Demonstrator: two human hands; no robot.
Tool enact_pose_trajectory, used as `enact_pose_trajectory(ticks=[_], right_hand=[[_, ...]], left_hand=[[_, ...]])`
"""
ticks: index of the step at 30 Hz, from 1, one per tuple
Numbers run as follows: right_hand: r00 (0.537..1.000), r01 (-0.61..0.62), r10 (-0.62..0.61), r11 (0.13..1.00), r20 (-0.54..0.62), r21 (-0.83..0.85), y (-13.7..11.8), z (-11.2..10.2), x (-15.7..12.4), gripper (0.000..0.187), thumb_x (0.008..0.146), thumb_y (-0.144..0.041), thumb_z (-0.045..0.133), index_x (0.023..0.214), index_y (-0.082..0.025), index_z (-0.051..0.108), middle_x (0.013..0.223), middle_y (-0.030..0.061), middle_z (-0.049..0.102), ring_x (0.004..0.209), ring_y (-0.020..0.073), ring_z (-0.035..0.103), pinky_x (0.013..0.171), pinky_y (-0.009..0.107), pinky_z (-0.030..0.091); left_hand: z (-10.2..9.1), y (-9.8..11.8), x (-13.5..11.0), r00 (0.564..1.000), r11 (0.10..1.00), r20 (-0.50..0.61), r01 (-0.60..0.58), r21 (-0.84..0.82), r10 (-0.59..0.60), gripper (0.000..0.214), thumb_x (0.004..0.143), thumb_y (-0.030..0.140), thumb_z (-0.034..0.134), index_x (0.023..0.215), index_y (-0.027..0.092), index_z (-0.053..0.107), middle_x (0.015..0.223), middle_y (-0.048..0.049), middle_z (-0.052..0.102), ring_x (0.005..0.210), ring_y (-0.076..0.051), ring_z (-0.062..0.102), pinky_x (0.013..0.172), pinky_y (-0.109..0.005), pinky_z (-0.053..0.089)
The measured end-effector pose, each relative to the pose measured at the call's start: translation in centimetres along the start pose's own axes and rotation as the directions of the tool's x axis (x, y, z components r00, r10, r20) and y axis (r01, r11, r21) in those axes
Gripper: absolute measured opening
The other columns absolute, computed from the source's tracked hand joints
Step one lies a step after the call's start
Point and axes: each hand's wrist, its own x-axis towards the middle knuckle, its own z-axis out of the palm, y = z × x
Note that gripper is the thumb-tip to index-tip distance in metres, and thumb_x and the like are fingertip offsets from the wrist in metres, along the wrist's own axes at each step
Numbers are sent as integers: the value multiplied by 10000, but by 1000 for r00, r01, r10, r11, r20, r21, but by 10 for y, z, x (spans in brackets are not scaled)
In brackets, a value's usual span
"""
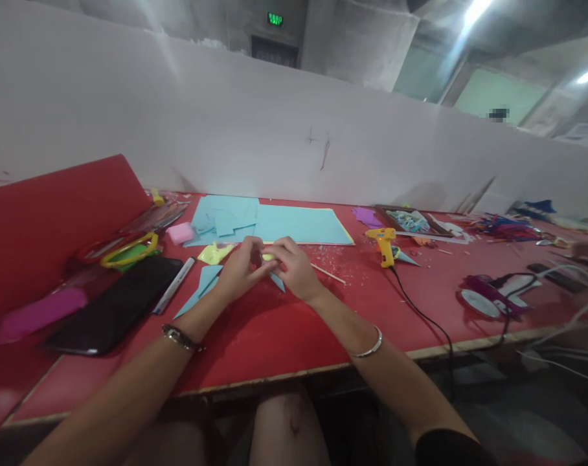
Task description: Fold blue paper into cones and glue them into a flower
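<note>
My left hand [240, 270] and my right hand [294, 269] meet over the red table, fingers closed around one small piece. A bit of soft yellow clay [268, 257] shows between the fingertips. Below them pokes the pointed tip of a blue paper cone [277, 282]; the fingers hide most of it. Just left of my hands lies a flattened lump of yellow clay [215, 253] on its sheet. Folded blue paper pieces [199, 291] rest beside my left wrist, and a thin wooden stick [329, 274] lies to the right of my right hand.
A yellow glue gun [384, 246] with a black cord stands near another blue cone [407, 257]. Blue sheets [298, 224] lie at the back. On the left are a black phone [116, 307], a marker [174, 285] and a pink block [180, 233]. A frame-like tray [437, 224] sits back right.
</note>
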Motion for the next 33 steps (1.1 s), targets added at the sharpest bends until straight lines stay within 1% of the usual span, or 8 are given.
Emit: enact_pose_trajectory(ticks=[5, 10, 16, 21, 24, 27, 30, 33], right_hand=[[999, 41, -40, 999, 36, -18, 0, 0, 0, 243, 820, -176, 462, 1040, -223, 555, 934, 43, 523, 890, 147, 507, 801, 274, 427], [1000, 12, -12, 1000, 24, 8, -1, 0, 0, 167, 824, -190, 461, 962, -186, 555, 909, 51, 541, 835, 142, 516, 745, 259, 438], [1000, -5, 5, 1000, 25, -9, -4, 1, 0, 137, 815, -215, 458, 930, -186, 526, 853, 34, 549, 746, 139, 504, 714, 275, 420], [995, -93, 95, 993, -32, 69, -7, 2, 0, 127, 831, -273, 435, 889, -194, 516, 828, 21, 570, 715, 125, 515, 675, 252, 419], [994, -106, 109, 986, -16, 128, -7, 1, -1, 136, 839, -270, 408, 854, -196, 521, 815, 17, 576, 716, 121, 525, 683, 248, 426], [993, -113, 118, 979, -20, 169, -4, 0, -1, 154, 829, -238, 401, 888, -194, 535, 855, 31, 580, 747, 129, 531, 703, 261, 435], [985, -155, 167, 966, -40, 207, 0, 2, 0, 249, 811, -177, 385, 1011, -196, 533, 943, 54, 564, 798, 134, 542, 736, 276, 445], [972, -214, 233, 933, -34, 289, 5, 3, 1, 249, 804, -178, 392, 987, -193, 560, 941, 56, 555, 753, 121, 564, 721, 274, 455]], left_hand=[[-1, 1, 3, 998, 1000, 64, -10, -23, 11, 242, 781, 383, 424, 817, 171, 536, 691, -5, 583, 594, -132, 493, 561, -239, 364], [-2, 1, 4, 995, 993, 97, 4, -119, 8, 312, 800, 406, 401, 696, 165, 569, 581, 15, 532, 551, -119, 445, 526, -227, 337], [-4, 7, 4, 991, 940, 79, 127, -315, -108, 320, 733, 439, 486, 590, 162, 556, 527, 23, 470, 507, -99, 391, 489, -220, 313], [-4, -3, 7, 976, 821, 104, 219, -527, -193, 283, 680, 421, 573, 563, 166, 536, 491, 41, 414, 465, -76, 347, 457, -209, 291], [-10, -14, 13, 945, 685, -44, 202, -700, -324, 271, 675, 376, 602, 552, 167, 481, 485, 56, 367, 443, -56, 313, 437, -191, 280], [-21, -22, 18, 866, 556, -197, 109, -824, -460, 236, 673, 299, 615, 576, 168, 445, 506, 69, 341, 432, -39, 294, 428, -168, 280], [-25, -24, 19, 841, 476, -111, 186, -860, -529, 182, 711, 288, 570, 629, 160, 471, 532, 62, 393, 430, -31, 319, 441, -166, 309], [-20, -20, 15, 855, 481, 11, 302, -823, -518, 161, 688, 289, 592, 681, 148, 515, 574, 51, 460, 447, -30, 368, 464, -175, 337]])
